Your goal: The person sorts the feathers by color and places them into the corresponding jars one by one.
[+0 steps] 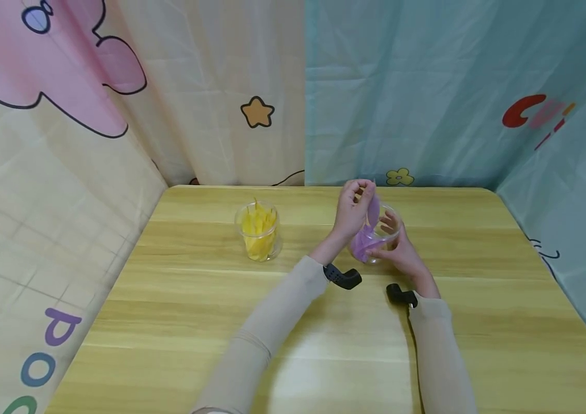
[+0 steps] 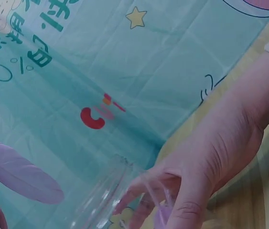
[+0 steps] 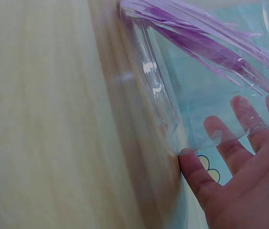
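Note:
My left hand (image 1: pixel 353 204) pinches a purple feather (image 1: pixel 373 210) by its top end, just above a clear cup (image 1: pixel 393 217) that stands at the middle of the wooden table (image 1: pixel 168 322). Several more purple feathers (image 1: pixel 361 246) lie inside the cup. My right hand (image 1: pixel 401 253) grips the cup from its right side, fingers curled round the wall. In the left wrist view the held feather (image 2: pixel 22 174) hangs at the left, beside the cup (image 2: pixel 103 195) and the right hand (image 2: pixel 210 157). The right wrist view shows the cup (image 3: pixel 158 95), its feathers (image 3: pixel 206 43) and my right hand (image 3: pixel 249 191).
A second clear cup (image 1: pixel 258 230) full of yellow feathers stands to the left of the hands. Printed curtains (image 1: pixel 427 92) close off the table at the back and on both sides. Bare tabletop lies in front of the arms.

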The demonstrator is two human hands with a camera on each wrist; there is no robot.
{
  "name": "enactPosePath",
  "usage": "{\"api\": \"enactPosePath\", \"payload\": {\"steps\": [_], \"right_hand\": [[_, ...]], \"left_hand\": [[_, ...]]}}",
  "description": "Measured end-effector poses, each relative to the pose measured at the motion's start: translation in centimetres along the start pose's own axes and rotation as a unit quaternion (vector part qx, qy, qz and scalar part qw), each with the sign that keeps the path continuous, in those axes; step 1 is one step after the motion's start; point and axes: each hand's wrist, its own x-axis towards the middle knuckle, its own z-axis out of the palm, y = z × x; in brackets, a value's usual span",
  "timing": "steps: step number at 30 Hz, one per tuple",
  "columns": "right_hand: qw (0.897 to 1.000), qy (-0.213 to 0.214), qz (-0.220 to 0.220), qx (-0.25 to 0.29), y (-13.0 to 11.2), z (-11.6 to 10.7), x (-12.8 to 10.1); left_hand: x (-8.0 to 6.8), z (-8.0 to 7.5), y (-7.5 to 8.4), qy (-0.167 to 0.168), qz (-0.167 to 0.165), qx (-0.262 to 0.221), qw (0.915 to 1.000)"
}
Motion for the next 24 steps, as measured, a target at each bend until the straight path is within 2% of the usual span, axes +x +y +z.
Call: {"api": "enactPosePath", "payload": {"steps": [2, 4, 9, 12, 18, 24], "right_hand": [[1.0, 0.001, 0.001, -0.004, 0.1, 0.0, 0.0], [1.0, -0.001, 0.002, -0.008, 0.1, 0.1, 0.1], [1.0, -0.001, -0.004, -0.015, 0.2, 0.1, 0.3], [1.0, 0.0, -0.008, -0.018, 0.2, 0.0, 0.3], [1.0, 0.005, -0.007, -0.018, 0.2, 0.0, 0.3], [1.0, 0.005, -0.016, -0.017, 0.3, -0.2, 0.4]], "left_hand": [[0.0, 0.3, -0.6, 0.012, -0.001, -0.003, 0.9999], [-0.1, 0.3, -1.4, 0.013, -0.007, 0.013, 0.9998], [-0.8, -0.2, -3.6, -0.004, -0.034, 0.088, 0.9955], [-1.4, -0.8, -4.6, -0.013, -0.042, 0.112, 0.9927], [-2.7, -1.9, -5.1, -0.006, -0.021, 0.109, 0.9938], [-4.5, -3.4, -5.3, -0.003, -0.032, 0.107, 0.9937]]}}
